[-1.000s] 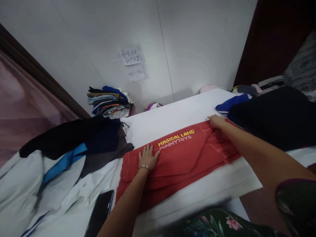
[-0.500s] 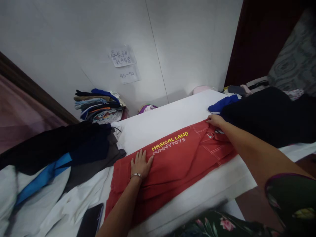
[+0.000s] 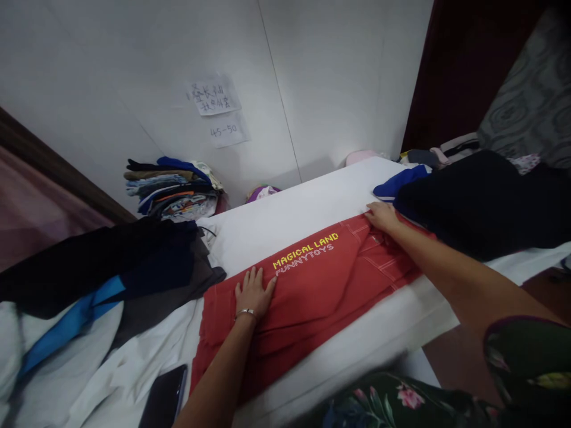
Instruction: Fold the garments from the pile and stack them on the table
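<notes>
L hand (image 3: 255,291) lies palm down, fingers a bit spread, nothing gripped, on the L end of the red garment (image 3: 312,297), prob. to pin the cloth so it doesn't slide. R hand (image 3: 382,217) sits at the far edge near the R end, fingers bent at the cloth; can't tell if they pinch it or just press. Hands well apart, one twd. each end, which likely helps hold the length taut & flat. Garment lies lengthwise across the white table (image 3: 285,220), print (image 3: 306,249) face up btwn the hands, w/ creases along the near side. Just beyond the R hand: blue cloth (image 3: 399,181) & a big black garment (image 3: 482,202), off to the side, presumably to leave working room in the middle. On the L, dark clothes (image 3: 156,255) & white clothes (image 3: 147,345) lie in a loose heap, phone (image 3: 163,398) near the L forearm. Farther back, a stack of folded clothes (image 3: 173,187) by the wall (image 3: 334,71), under handwritten notes (image 3: 214,95), maybe labels.
</notes>
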A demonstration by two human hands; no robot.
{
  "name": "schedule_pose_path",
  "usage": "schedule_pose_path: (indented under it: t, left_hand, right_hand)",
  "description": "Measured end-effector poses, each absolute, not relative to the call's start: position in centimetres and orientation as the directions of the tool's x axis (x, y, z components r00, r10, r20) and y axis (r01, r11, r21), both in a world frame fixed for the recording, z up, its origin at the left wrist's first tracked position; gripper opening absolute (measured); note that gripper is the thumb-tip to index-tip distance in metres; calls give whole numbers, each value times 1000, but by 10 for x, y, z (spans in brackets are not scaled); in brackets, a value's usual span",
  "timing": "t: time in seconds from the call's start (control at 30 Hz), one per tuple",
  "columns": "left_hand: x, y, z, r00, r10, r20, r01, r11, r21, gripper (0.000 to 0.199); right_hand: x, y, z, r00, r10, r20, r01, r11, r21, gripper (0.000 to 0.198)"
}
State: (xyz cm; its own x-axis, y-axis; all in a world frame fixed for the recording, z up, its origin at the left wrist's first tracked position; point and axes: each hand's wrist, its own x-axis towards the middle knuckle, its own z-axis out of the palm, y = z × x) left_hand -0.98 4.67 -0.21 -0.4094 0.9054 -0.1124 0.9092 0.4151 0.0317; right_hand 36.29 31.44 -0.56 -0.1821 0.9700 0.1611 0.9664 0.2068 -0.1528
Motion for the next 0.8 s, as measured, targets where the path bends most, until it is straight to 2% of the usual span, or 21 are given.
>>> schedule_pose_path:
  t: [0.1,0.2,0.3,0.43,0.53,0.63,0.7,0.8]
  left_hand:
    - [-10,47,-2,-411,905,-111,909,417,31,69]
    - [-11,48,-3,-409,907,-99,910,413,25,67]
    - [-11,48,-3,-406,909,-93,912,410,25,67]
    - [-10,48,-1,-409,908,-94,910,413,32,68]
    - [-10,49,-2,-408,908,-100,910,413,36,70]
    - [-10,50,-2,-410,905,-111,909,416,36,72]
    - [-10,50,-3,-414,903,-112,907,420,36,72]
    - [-10,50,-3,-410,907,-98,909,415,36,72]
  right_hand:
    - [342,278,-12,-405,896,183,881,436,-185,47]
    - [328,243,-21,-614,780,121,736,622,-267,50]
    - [332,228,-24,-624,776,92,739,624,-254,54]
    - [360,226,-20,-543,827,145,824,558,-96,58]
    - [379,214,-20,-510,838,196,849,526,-42,57]
    - [387,189,-26,-576,785,230,787,608,-105,58]
    - [388,171,-30,-617,759,209,730,651,-207,58]
    - [390,151,-32,-608,771,187,695,632,-344,57]
